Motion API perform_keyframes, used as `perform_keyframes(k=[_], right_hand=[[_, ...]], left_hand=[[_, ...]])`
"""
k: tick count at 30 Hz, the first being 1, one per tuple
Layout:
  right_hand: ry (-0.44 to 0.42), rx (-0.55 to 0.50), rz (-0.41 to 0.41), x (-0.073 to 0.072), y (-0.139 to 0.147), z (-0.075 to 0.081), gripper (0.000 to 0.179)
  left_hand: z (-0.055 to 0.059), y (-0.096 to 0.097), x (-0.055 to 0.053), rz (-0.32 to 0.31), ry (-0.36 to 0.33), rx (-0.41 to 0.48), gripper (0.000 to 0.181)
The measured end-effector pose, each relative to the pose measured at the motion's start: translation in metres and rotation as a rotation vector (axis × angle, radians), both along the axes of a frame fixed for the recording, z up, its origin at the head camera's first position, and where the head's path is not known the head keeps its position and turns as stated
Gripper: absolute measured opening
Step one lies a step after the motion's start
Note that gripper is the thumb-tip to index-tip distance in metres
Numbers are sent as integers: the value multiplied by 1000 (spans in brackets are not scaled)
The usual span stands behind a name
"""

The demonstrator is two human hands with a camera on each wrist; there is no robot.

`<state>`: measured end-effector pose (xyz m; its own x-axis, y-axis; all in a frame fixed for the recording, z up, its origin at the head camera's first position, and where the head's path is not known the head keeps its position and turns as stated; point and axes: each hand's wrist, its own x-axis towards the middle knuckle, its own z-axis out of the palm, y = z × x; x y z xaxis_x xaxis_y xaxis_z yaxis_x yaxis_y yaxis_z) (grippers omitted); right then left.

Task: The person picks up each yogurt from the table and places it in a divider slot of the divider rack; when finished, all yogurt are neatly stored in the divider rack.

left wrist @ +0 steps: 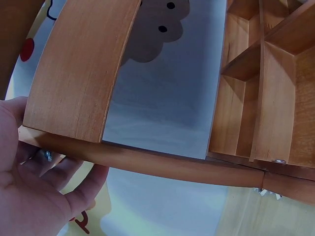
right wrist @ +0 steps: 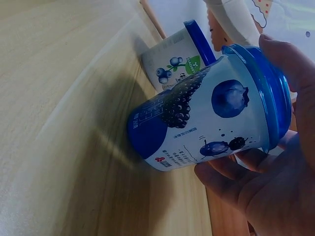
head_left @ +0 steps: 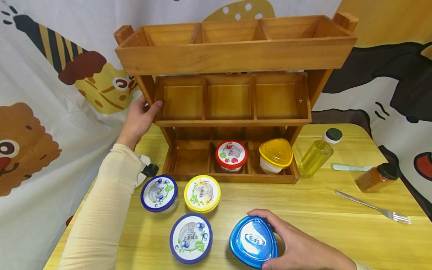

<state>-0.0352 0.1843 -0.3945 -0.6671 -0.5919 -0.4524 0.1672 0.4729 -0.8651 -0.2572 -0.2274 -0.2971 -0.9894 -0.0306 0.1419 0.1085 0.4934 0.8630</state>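
My left hand [head_left: 138, 120] grips the left side post of a three-tier wooden rack [head_left: 233, 56]. In the left wrist view its fingers [left wrist: 81, 189] wrap around that post. My right hand [head_left: 295, 243] holds a blue-lidded yogurt cup [head_left: 254, 240] around its lid. Blueberries and a blackberry are printed on this yogurt cup [right wrist: 211, 113], upright and close over the table. Left of it stand a purple-lidded cup [head_left: 191, 239], a yellow-lidded cup [head_left: 202, 194] and a dark-blue-lidded cup [head_left: 159, 193]. The rack's bottom tier holds a red-lidded cup [head_left: 231, 155] and a yellow domed-lid cup [head_left: 275, 154].
Right of the rack are an oil bottle [head_left: 317, 153], a pale green-handled utensil [head_left: 351, 167], a dark-capped spice jar [head_left: 377, 177] and a fork [head_left: 374, 207]. A small black-and-white object [head_left: 148, 170] lies by the left sleeve. A patterned cloth [head_left: 37, 142] hangs behind the table.
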Motion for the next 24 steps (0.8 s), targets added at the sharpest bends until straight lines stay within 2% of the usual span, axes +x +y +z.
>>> perform_keyframes(k=[4, 7, 11, 12, 16, 24], right_hand=[[39, 6, 1, 0, 1, 4, 87], [222, 4, 32, -1, 5, 8, 88], [511, -11, 51, -7, 11, 16, 90], [552, -18, 49, -9, 13, 19, 90], [654, -36, 32, -16, 17, 28, 94], [690, -73, -21, -32, 18, 46, 99]], left_hand=[[0, 0, 0, 0, -1, -2, 60], [0, -1, 0, 0, -2, -2, 60], [0, -1, 0, -1, 1, 0, 60], [0, 0, 0, -2, 2, 2, 60], [0, 0, 0, -5, 8, 7, 59], [1, 1, 0, -7, 4, 13, 60]])
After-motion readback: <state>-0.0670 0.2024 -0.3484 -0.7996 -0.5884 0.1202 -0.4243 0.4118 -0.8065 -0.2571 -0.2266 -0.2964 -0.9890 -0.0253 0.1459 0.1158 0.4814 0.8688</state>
